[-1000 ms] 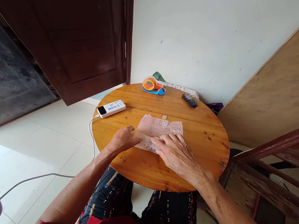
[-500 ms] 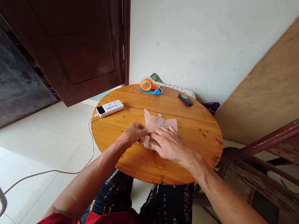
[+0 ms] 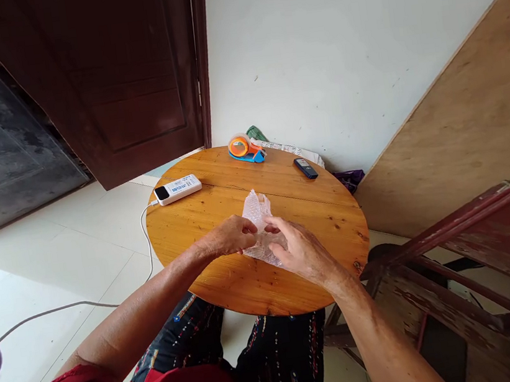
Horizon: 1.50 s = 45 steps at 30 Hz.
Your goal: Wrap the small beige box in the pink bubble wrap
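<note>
A piece of clear bubble wrap (image 3: pixel 252 209) lies crumpled near the middle of the round wooden table (image 3: pixel 211 284), with its back part standing up. My left hand (image 3: pixel 236 234) is closed, its curled fingers gripping the wrap at the left edge. Over the right side of the wrap is my right hand (image 3: pixel 301 247), fingers bent and thumb held apart from them. Its fingertips touch or nearly touch the wrap; the hand hides part of it. Whether something lies inside the wrap I cannot tell.
An orange and blue tape dispenser (image 3: pixel 245 148) stands at the table's back edge. A white power bank (image 3: pixel 178 189) with a cable (image 3: pixel 146 243) lies at the left, a dark handheld device (image 3: pixel 305 168) at the back right. A wooden chair (image 3: pixel 437 292) is at the right.
The bubble wrap has been turned and bunched, its back part now narrower and upright. My right hand has lifted from lying flat on it, and its thumb and fingers have spread. The view shifted slightly.
</note>
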Tool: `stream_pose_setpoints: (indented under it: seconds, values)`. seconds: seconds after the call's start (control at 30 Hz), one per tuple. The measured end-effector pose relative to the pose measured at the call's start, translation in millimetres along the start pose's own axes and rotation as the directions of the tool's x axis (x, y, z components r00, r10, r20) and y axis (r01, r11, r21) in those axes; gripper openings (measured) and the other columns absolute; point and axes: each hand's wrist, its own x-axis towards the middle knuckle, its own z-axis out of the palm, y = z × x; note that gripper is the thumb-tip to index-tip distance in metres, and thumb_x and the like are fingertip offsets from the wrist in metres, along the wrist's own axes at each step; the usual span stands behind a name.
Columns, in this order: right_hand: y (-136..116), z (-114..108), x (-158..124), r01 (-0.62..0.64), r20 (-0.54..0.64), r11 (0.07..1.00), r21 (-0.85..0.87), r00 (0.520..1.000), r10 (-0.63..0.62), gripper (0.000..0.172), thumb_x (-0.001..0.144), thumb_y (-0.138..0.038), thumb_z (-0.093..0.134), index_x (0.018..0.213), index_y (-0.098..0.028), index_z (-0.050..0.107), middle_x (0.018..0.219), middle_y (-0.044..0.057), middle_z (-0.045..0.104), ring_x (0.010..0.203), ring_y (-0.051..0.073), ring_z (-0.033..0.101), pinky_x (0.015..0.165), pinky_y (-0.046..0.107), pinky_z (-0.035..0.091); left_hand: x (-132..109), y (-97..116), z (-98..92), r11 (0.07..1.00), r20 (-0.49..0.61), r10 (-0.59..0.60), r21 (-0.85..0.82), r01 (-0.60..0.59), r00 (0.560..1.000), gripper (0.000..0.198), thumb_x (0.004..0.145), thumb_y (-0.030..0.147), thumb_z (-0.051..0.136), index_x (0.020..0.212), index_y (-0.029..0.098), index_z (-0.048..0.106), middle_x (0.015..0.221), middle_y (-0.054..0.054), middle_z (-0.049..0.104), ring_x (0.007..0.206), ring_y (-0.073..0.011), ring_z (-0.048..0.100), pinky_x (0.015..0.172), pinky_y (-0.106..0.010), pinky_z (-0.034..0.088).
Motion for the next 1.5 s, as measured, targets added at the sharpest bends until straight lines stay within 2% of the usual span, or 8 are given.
stream_pose_setpoints:
  seconds: [0.2,0.43,0.57,0.67,0.9,1.1,1.3,1.5]
  values:
    - [14,3,-16,-0.168,-0.036,0.985,-0.048,0.985,0.166,0.027,0.090,-0.023,0.046,0.111,-0.017,0.062,0.113,0.014,0.070,0.107,0.028,0.065,0.093,0.043,0.049,3,1,13.3,0.902,-0.123,0.145,0.424,-0.080,0.982,0.019,0.076,0.017,0.055,0.083,0.016,0.073,0.065,-0.002,0.064,0.065,-0.0166,0.061,0.058,-0.025,0.040]
    - [16,6,-22,-0.245,-0.128,0.968,0.052,0.960,0.250,0.026,0.086,-0.040,0.054,0.097,-0.021,0.067,0.131,0.013,0.057,0.123,0.028,0.055,0.099,0.040,0.044,2,-4,16.4,0.804,-0.129,0.246,0.581,-0.128,0.961,0.021,0.082,0.023,0.058,0.095,0.021,0.075,0.097,-0.008,0.069,0.091,-0.0237,0.067,0.080,-0.032,0.052]
    - [22,8,-12,-0.300,-0.031,0.947,0.116,0.952,0.305,0.030,0.083,-0.046,0.052,0.070,-0.021,0.061,0.090,0.006,0.063,0.091,0.022,0.061,0.077,0.032,0.046,6,-15,15.0,0.765,-0.099,0.391,0.587,-0.264,0.915,0.020,0.082,0.022,0.062,0.098,0.019,0.075,0.103,-0.010,0.065,0.102,-0.0230,0.063,0.093,-0.033,0.051]
    - [27,15,-8,-0.376,-0.013,0.912,0.161,0.924,0.383,0.034,0.081,-0.049,0.051,0.062,-0.021,0.053,0.062,-0.002,0.050,0.062,0.015,0.050,0.058,0.027,0.036,7,-20,15.1,0.765,-0.084,0.428,0.563,-0.311,0.900,0.022,0.083,0.020,0.061,0.101,0.019,0.074,0.103,-0.010,0.065,0.101,-0.0221,0.063,0.094,-0.033,0.051]
    - [21,31,-5,-0.502,-0.132,0.860,0.092,0.850,0.510,0.032,0.071,-0.041,0.059,0.052,-0.022,0.040,0.049,-0.006,0.041,0.050,0.011,0.036,0.051,0.025,0.023,7,-20,15.9,0.772,-0.075,0.418,0.554,-0.311,0.905,0.030,0.084,0.019,0.061,0.112,0.018,0.072,0.103,-0.009,0.065,0.102,-0.0227,0.062,0.093,-0.033,0.051]
    - [20,39,-1,-0.507,-0.189,0.847,0.159,0.826,0.531,0.014,0.068,-0.036,0.060,0.071,-0.023,0.053,0.057,-0.004,0.054,0.054,0.014,0.047,0.053,0.025,0.030,7,-18,13.4,0.726,-0.024,0.456,0.588,-0.356,0.890,0.026,0.087,0.019,0.056,0.107,0.019,0.073,0.098,-0.009,0.065,0.101,-0.0232,0.061,0.093,-0.035,0.050]
    - [28,46,-7,-0.517,-0.245,0.818,0.252,0.784,0.571,0.055,0.071,-0.042,0.062,0.121,-0.019,0.056,0.065,-0.003,0.062,0.062,0.019,0.058,0.060,0.028,0.040,6,-14,12.0,0.710,0.030,0.450,0.594,-0.378,0.892,0.026,0.088,0.017,0.056,0.106,0.018,0.074,0.099,-0.010,0.064,0.102,-0.0233,0.061,0.094,-0.034,0.049]
    - [20,41,-17,-0.577,-0.214,0.796,0.183,0.767,0.605,0.066,0.077,-0.046,0.063,0.135,-0.016,0.050,0.088,0.007,0.072,0.077,0.023,0.066,0.070,0.032,0.047,-4,-5,15.9,0.737,-0.017,0.340,0.626,-0.255,0.940,0.028,0.089,0.019,0.055,0.112,0.017,0.072,0.102,-0.012,0.063,0.102,-0.0254,0.062,0.090,-0.036,0.052]
